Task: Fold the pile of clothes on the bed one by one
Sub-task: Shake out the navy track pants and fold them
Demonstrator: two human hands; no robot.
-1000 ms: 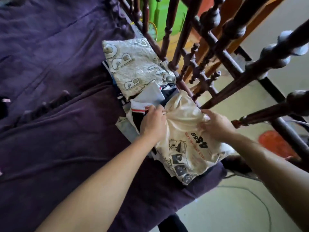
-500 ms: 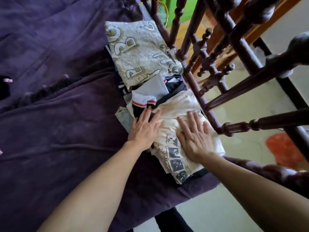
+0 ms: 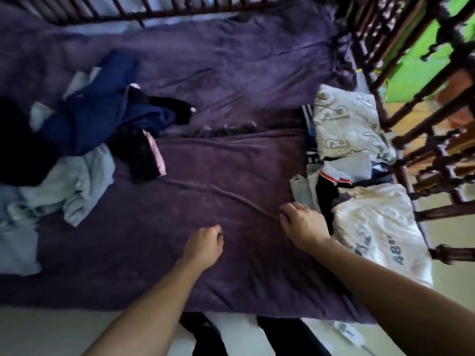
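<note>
On plush blanket (image 3: 218, 173), crumpled clothes (image 3: 84, 129)

A home bedroom: a bed under a purple blanket (image 3: 218, 176), turned dark-wood bed rails (image 3: 411, 119), and loose clothes (image 3: 84, 140).

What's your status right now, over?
Left hand and right hand empty, above purple blanket. Unfolded pile at left; folded stack at right. Nothing blocks pile.

We note dim, soft light over bed (image 3: 231, 176); brighter daylight beyond right-side rail (image 3: 411, 124). Whole view motion-blurred, rail worst. Wide-angle bending at edges. Shadows faint.
</note>
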